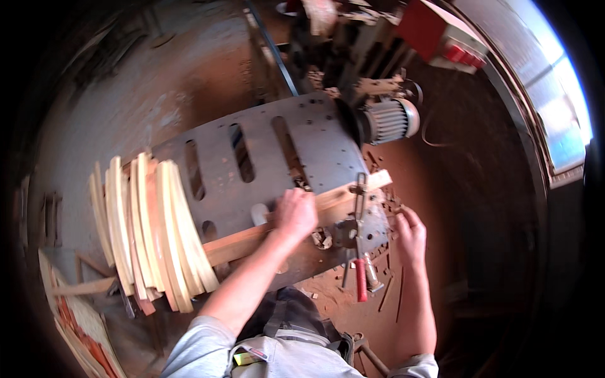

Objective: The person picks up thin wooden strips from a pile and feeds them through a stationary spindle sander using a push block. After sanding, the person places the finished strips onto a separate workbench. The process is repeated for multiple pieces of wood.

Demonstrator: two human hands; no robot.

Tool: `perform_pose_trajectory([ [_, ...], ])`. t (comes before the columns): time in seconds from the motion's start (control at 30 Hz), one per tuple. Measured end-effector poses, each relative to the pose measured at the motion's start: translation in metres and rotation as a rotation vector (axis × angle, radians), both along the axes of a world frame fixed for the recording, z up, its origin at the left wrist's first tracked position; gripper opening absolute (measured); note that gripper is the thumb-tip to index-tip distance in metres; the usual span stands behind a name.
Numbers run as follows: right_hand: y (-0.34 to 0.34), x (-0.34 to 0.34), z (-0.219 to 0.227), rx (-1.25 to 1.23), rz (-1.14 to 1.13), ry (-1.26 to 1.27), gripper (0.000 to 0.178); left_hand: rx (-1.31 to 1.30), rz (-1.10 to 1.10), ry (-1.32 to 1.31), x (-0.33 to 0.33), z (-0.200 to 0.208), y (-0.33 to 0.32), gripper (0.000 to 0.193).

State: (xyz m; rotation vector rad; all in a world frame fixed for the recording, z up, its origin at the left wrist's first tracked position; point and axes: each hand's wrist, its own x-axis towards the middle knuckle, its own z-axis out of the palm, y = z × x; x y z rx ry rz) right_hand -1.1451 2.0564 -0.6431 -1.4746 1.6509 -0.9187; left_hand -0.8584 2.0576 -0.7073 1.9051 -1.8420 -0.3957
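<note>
My left hand [296, 214] is closed at the wooden bar [239, 244] lying across the slotted metal machine table [220, 145]. Small wood bits show by its fingertips at the end of a slot; what the fingers grip, if anything, is hidden. Past the bar's right end, beside the table's edge, my right hand [411, 236] has its fingers curled together. Something small and brownish shows at its fingertips, too blurred to name. Between the hands stands a toggle clamp [360, 217] with a red handle [360, 280], over the bar near its right end.
A stack of pale, curved wooden strips [148, 227] lies on the table's left end. An electric motor [389, 121] juts out at the far right. Behind it stands a red and grey box [441, 38]. Wood scraps [324, 286] litter the floor below the table's near edge.
</note>
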Motion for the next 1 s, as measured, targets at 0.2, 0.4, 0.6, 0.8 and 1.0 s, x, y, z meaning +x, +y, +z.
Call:
perform_pose_trajectory([
  [0.2, -0.089, -0.011, -0.070, 0.116, -0.160, -0.112, 0.050, 0.043, -0.003, 0.072, -0.010, -0.003, -0.006, 0.019],
  [0.4, -0.109, -0.014, -0.082, 0.155, -0.077, -0.214, 0.045, 0.221, 0.031, 0.249, 0.002, 0.000, -0.018, 0.013],
  [0.6, -0.102, 0.011, -0.066, 0.126, -0.156, -0.185, 0.055, 0.112, -0.006, 0.206, -0.003, 0.002, -0.021, 0.014],
  [0.8, -0.066, 0.032, -0.020, 0.123, -0.082, -0.052, 0.070, 0.004, -0.062, 0.100, -0.004, 0.008, -0.007, 0.032],
  [1.0, 0.105, 0.072, 0.042, 0.296, 0.161, -0.032, 0.073, 0.087, -0.262, -0.301, -0.014, 0.022, 0.018, 0.089],
])
